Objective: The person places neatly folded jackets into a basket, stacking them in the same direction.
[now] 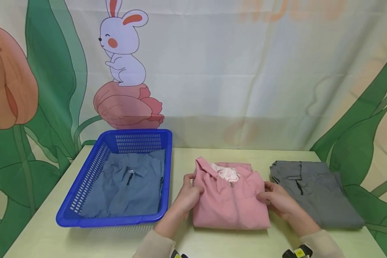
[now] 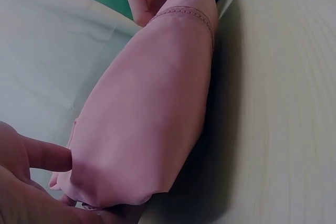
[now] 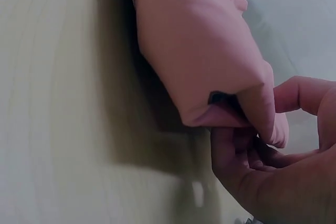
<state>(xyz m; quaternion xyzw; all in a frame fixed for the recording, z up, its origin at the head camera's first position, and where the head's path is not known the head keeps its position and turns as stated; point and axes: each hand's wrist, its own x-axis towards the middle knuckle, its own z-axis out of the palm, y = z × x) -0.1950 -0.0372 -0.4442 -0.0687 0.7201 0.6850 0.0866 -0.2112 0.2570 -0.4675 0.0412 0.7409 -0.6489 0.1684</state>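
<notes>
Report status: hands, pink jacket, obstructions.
Left hand and right hand grip folded pink jacket at its sides. Blue basket left, grey garment right, both apart.

L hand (image 2: 21,182) cut off (frame edge).

bg: cloth backdrop (image 1: 245,71) w/ rabbit (image 1: 124,46), tulips, leaves | furn: pale table (image 1: 45,233) | light: soft, even

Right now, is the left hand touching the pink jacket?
Touching. The head view shows the left hand gripping the left edge of the folded pink jacket; the left wrist view shows its fingers on the fabric.
</notes>
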